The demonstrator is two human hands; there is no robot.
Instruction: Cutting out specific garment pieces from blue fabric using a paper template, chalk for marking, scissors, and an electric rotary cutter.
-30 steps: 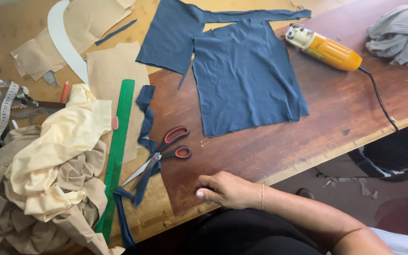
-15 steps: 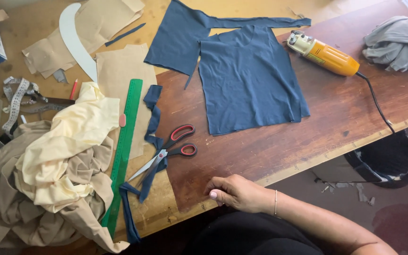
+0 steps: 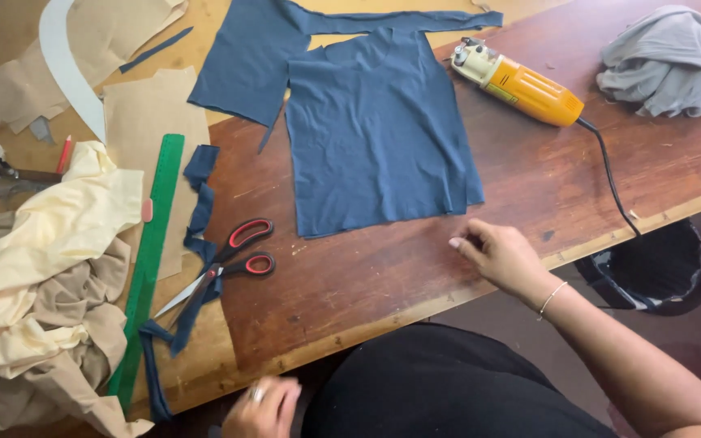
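My right hand (image 3: 503, 255) rests on the brown wooden table (image 3: 383, 268), fingers curled loosely, just below the lower right corner of the cut dark blue fabric (image 3: 375, 130). It holds nothing. My left hand (image 3: 263, 405) is blurred at the table's front edge, empty as far as I can tell, its fingers unclear. Red-handled scissors (image 3: 229, 264) lie on a strip of blue fabric scraps (image 3: 196, 219), left of my right hand.
A green ruler (image 3: 149, 251) lies beside piled cream and tan cloth (image 3: 42, 284). Paper pattern pieces (image 3: 148, 122) sit at the back left. A yellow electric cutter (image 3: 521, 85) with its black cord lies at the right, near grey cloth (image 3: 667, 61). A black bin (image 3: 651, 268) stands below the table edge.
My right hand has moved right along the front of the table toward the blue fabric's corner. My left hand has come into view at the bottom edge.
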